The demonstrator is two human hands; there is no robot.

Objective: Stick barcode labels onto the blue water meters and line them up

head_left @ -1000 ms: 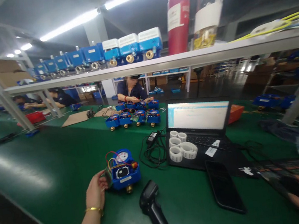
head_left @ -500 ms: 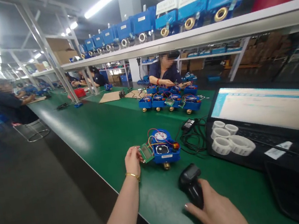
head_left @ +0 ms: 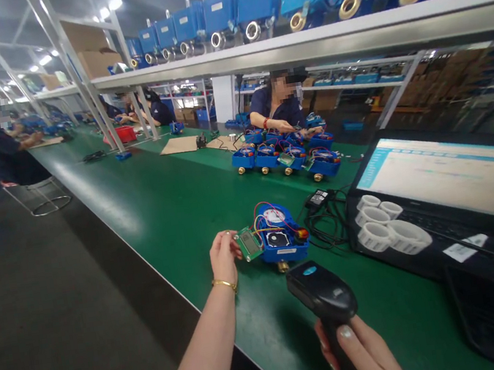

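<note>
Between the fingertips of my left hand (head_left: pixel 226 255) is the edge of a small green circuit board (head_left: pixel 249 243) with a grey display. Thin wires run from the board into an open blue meter housing (head_left: pixel 286 253), which rests on the green bench with a brass fitting below it. My right hand (head_left: pixel 361 344) is wrapped round the handle of a black barcode scanner (head_left: pixel 322 291). The scanner's head is raised off the bench, just in front of the housing, and points towards it.
An open laptop (head_left: pixel 454 172) with white label rolls (head_left: pixel 390 228) on it stands at the right, a black phone (head_left: pixel 489 316) before it. Behind are cables (head_left: pixel 326 219) and several blue meters (head_left: pixel 287 157); a person (head_left: pixel 277 106) handles them. A shelf (head_left: pixel 256 60) crosses above.
My right hand has closed round the scanner and lifted it, turning its head towards the blue housing. My left hand still holds the board. The camera view has shifted slightly.
</note>
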